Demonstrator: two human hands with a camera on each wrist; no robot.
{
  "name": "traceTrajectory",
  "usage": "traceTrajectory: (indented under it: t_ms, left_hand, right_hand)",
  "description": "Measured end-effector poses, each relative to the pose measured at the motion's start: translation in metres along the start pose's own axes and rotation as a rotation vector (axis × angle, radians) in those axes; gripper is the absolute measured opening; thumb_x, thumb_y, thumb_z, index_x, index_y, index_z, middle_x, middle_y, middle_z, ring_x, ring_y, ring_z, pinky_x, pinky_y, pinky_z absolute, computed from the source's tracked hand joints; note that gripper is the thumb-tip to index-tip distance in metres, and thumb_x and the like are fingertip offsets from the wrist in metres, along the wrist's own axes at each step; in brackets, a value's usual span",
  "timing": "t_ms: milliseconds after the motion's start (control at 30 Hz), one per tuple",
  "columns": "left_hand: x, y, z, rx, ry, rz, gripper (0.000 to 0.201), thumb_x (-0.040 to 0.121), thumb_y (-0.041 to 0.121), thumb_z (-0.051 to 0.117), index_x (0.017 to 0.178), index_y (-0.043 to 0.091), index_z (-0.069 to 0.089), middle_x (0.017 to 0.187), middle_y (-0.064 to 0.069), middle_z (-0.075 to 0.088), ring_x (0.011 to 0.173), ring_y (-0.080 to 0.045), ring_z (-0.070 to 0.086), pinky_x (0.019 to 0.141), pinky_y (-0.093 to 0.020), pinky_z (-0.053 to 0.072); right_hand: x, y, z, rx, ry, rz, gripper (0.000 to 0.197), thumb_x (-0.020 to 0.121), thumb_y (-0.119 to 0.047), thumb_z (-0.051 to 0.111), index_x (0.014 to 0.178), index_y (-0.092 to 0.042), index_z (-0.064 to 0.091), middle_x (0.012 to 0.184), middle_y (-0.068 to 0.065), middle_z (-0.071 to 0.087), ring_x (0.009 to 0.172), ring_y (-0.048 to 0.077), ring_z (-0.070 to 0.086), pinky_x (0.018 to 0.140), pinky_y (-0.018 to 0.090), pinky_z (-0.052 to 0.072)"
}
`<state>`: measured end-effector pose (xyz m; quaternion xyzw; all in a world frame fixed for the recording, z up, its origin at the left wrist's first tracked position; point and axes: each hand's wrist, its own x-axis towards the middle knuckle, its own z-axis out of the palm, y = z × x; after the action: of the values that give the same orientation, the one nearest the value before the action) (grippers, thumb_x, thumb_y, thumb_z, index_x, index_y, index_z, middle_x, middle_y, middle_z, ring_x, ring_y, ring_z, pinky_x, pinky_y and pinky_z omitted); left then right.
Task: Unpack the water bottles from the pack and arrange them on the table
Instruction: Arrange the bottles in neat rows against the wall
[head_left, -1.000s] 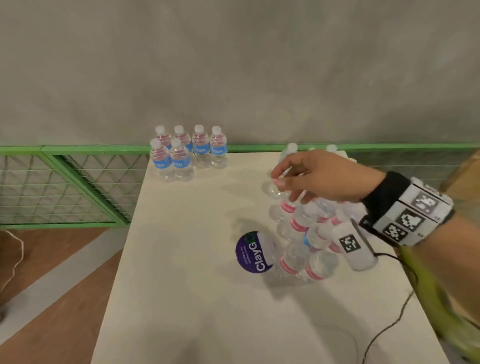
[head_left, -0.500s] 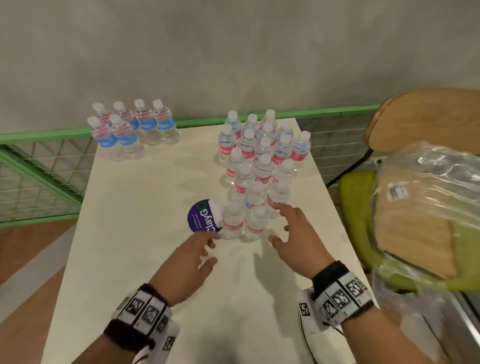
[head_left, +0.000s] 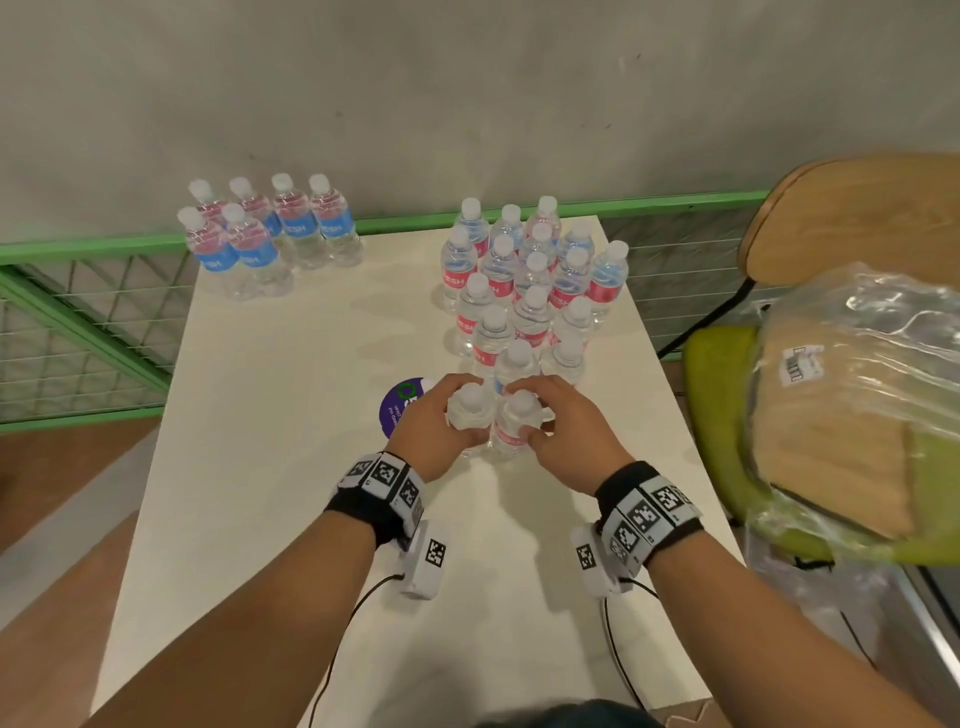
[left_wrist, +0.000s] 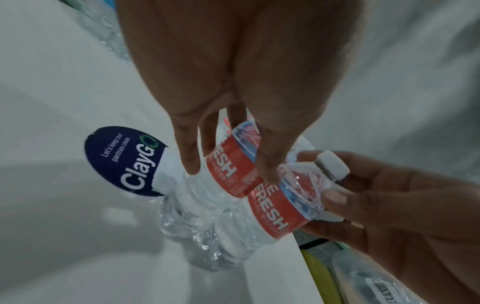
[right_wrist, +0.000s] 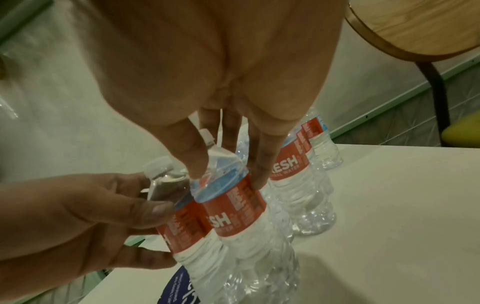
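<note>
Two small clear water bottles with red labels stand side by side at the near end of a cluster of red-labelled bottles (head_left: 530, 291) on the white table (head_left: 291, 467). My left hand (head_left: 439, 415) grips the left bottle (head_left: 470, 410) around its shoulder, and my right hand (head_left: 553, 423) grips the right bottle (head_left: 514, 423). In the left wrist view, fingers and thumb curl round the left bottle (left_wrist: 226, 174) beside the right bottle (left_wrist: 272, 211). The right wrist view shows the right bottle (right_wrist: 233, 211) gripped, with the left bottle (right_wrist: 182, 224) next to it.
Several blue-labelled bottles (head_left: 270, 239) stand at the table's back left corner. A purple round sticker (head_left: 395, 410) lies on the table left of my hands. A green chair (head_left: 717, 415) holding crumpled plastic wrap (head_left: 857, 395) is at the right. Green mesh fencing (head_left: 78, 322) runs behind.
Both hands have reached forward from just above the table and closed round the two nearest bottles. One second ago only the right hand was over the bottles.
</note>
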<state>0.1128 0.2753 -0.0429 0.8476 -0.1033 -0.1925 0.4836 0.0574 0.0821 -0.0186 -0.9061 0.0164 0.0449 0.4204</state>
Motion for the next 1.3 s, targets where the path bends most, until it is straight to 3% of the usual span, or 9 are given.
traceTrajectory:
  t_ms: [233,367,567,700,867,933,1033,1167,1300]
  left_hand:
    - [-0.027,-0.022,-0.04,-0.019,0.0,-0.02,0.056,0.066,0.026,0.09,0.113,0.036,0.062,0.098,0.016,0.069,0.086,0.008,0.063,0.074,-0.005,0.045]
    - [-0.05,-0.044,-0.083,-0.021,0.032,-0.065,0.052,0.063,0.024,0.091,0.106,0.039,0.066,0.099,0.015,0.071,0.089,0.001,0.064,0.075,-0.013,0.049]
    - [-0.065,-0.09,-0.157,0.003,0.153,-0.151,0.054,0.064,0.023,0.089,0.11,0.038,0.064,0.102,0.016,0.07,0.093,0.0,0.065,0.08,-0.018,0.048]
    - [-0.049,-0.114,-0.198,-0.008,0.255,-0.181,0.057,0.068,0.024,0.088,0.117,0.038,0.062,0.104,0.015,0.069,0.091,0.006,0.063,0.075,-0.009,0.046]
    - [-0.013,-0.125,-0.231,0.028,0.351,-0.133,0.04,0.077,0.022,0.081,0.108,0.038,0.061,0.104,0.015,0.063,0.088,0.007,0.059,0.084,-0.022,0.046]
    - [0.001,-0.124,-0.24,0.05,0.37,-0.124,0.043,0.076,0.025,0.081,0.11,0.039,0.06,0.104,0.014,0.061,0.094,-0.002,0.058,0.088,-0.025,0.046]
    - [0.02,-0.125,-0.252,0.019,0.382,-0.144,0.035,0.078,0.015,0.078,0.091,0.041,0.059,0.092,0.013,0.062,0.091,-0.016,0.062,0.088,-0.033,0.05]
    - [0.039,-0.129,-0.26,0.036,0.381,-0.182,0.063,0.074,0.029,0.082,0.131,0.033,0.054,0.123,0.005,0.062,0.108,-0.02,0.061,0.098,-0.039,0.048]
    - [0.045,-0.133,-0.261,-0.002,0.394,-0.185,0.062,0.075,0.026,0.08,0.13,0.037,0.054,0.121,0.009,0.061,0.108,-0.017,0.061,0.098,-0.038,0.049]
  right_hand:
    - [-0.003,-0.015,-0.003,-0.018,0.031,0.083,0.037,0.074,-0.012,0.078,0.106,-0.027,0.067,0.105,-0.013,0.064,0.088,0.009,0.061,0.078,0.016,0.047]
    - [0.008,-0.043,0.005,-0.094,-0.1,0.062,0.028,0.072,-0.023,0.081,0.096,-0.027,0.067,0.093,-0.017,0.064,0.073,-0.005,0.056,0.069,0.014,0.04]
    - [0.05,-0.096,0.052,-0.049,-0.228,0.007,0.026,0.073,-0.027,0.081,0.093,-0.027,0.064,0.093,-0.014,0.065,0.067,-0.002,0.056,0.062,0.013,0.038]
    - [0.093,-0.123,0.091,-0.004,-0.206,-0.03,0.024,0.074,-0.02,0.08,0.094,-0.023,0.065,0.093,-0.011,0.065,0.071,-0.002,0.057,0.06,0.006,0.04]
    - [0.153,-0.148,0.128,-0.05,-0.148,-0.057,0.022,0.078,-0.017,0.076,0.097,-0.016,0.064,0.094,-0.006,0.064,0.081,0.008,0.058,0.076,0.022,0.046]
    - [0.181,-0.155,0.138,-0.084,-0.118,-0.059,0.023,0.078,-0.02,0.076,0.096,-0.016,0.063,0.095,0.0,0.066,0.088,0.017,0.06,0.082,0.03,0.05]
    - [0.221,-0.164,0.149,-0.124,-0.079,-0.051,0.028,0.077,-0.025,0.078,0.099,-0.017,0.061,0.097,0.003,0.065,0.089,0.02,0.061,0.082,0.035,0.051]
    - [0.269,-0.173,0.156,-0.159,-0.016,-0.041,0.034,0.076,-0.032,0.079,0.102,-0.018,0.06,0.097,0.001,0.063,0.085,0.018,0.057,0.071,0.026,0.042]
    - [0.314,-0.178,0.165,-0.145,0.035,-0.026,0.039,0.075,-0.035,0.079,0.101,-0.016,0.058,0.094,0.003,0.062,0.081,0.02,0.057,0.068,0.025,0.039]
